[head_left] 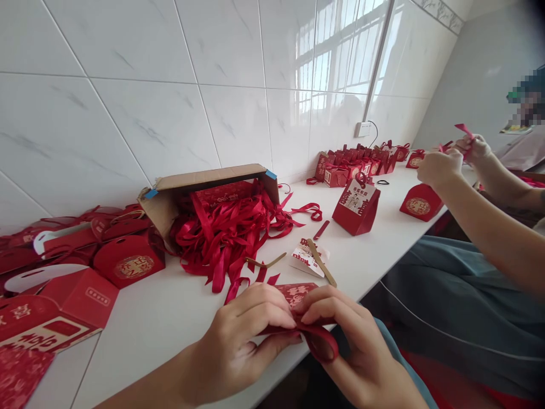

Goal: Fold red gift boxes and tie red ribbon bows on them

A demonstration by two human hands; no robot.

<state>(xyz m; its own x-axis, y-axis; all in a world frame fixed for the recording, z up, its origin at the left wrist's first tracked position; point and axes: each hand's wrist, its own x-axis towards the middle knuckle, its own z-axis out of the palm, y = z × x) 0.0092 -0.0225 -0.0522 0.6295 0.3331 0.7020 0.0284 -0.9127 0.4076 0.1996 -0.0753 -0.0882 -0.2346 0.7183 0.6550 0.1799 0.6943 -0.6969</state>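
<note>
My left hand (251,335) is closed, thumb and fingers pinching a red ribbon (322,341) near the table's front edge. My right hand (353,341) grips the same ribbon, which bends into a loop beside its fingers. Just behind the fingertips shows a red patterned piece of card (298,292), partly covered by both hands. Beyond it lie a white printed card (300,258) and a gold strip (321,262) across it. A bent gold strip (266,264) rests further left, near a small dark red strip (321,230).
An open cardboard box (208,176) on its side spills red ribbons (230,227). Red gift boxes (130,261) crowd the left, with more (340,170) along the wall. A finished-looking box (356,205) stands mid-table. At right, a co-worker's hands (443,167) hold a ribbon above another box (421,203).
</note>
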